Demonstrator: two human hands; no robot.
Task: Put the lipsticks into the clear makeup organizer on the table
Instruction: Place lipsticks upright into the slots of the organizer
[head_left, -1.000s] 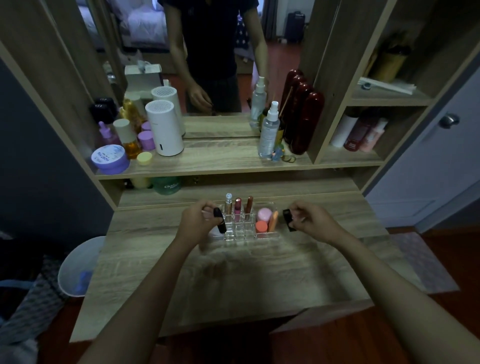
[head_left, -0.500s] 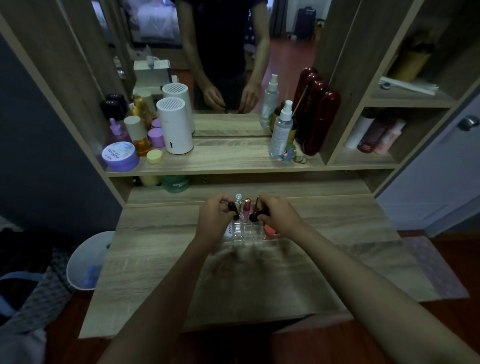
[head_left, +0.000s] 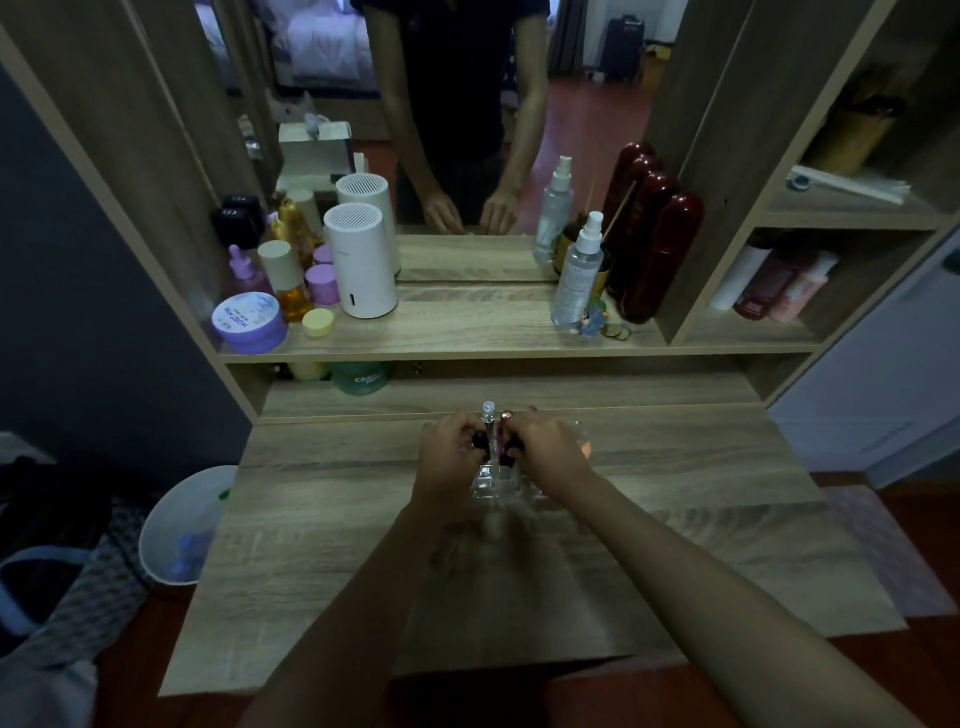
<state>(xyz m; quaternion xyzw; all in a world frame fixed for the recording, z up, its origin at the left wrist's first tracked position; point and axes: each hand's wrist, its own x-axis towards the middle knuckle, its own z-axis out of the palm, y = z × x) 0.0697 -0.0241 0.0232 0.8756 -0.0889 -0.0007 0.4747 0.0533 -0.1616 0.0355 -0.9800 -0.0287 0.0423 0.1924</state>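
Observation:
The clear makeup organizer (head_left: 501, 486) stands at the back middle of the wooden table (head_left: 322, 545), mostly hidden behind my two hands. My left hand (head_left: 448, 457) is closed on a black lipstick (head_left: 479, 440) over the organizer's left slots. My right hand (head_left: 550, 452) grips another black lipstick (head_left: 511, 447) just to the right of it. Between them a clear-capped tube (head_left: 488, 410) and a pink lipstick (head_left: 505, 418) stand upright in the back slots. A bit of an orange item (head_left: 587, 448) shows at the organizer's right end.
A shelf above the table holds a purple jar (head_left: 249, 322), small bottles, a white cylinder (head_left: 362, 260), a spray bottle (head_left: 579, 270) and dark red bottles (head_left: 660, 254). A mirror stands behind them. A white bin (head_left: 182, 525) sits on the floor at the left.
My right hand came in from the organizer's right side to its middle with the black lipstick. Both hands now sit close together over the slots, covering most of the organizer.

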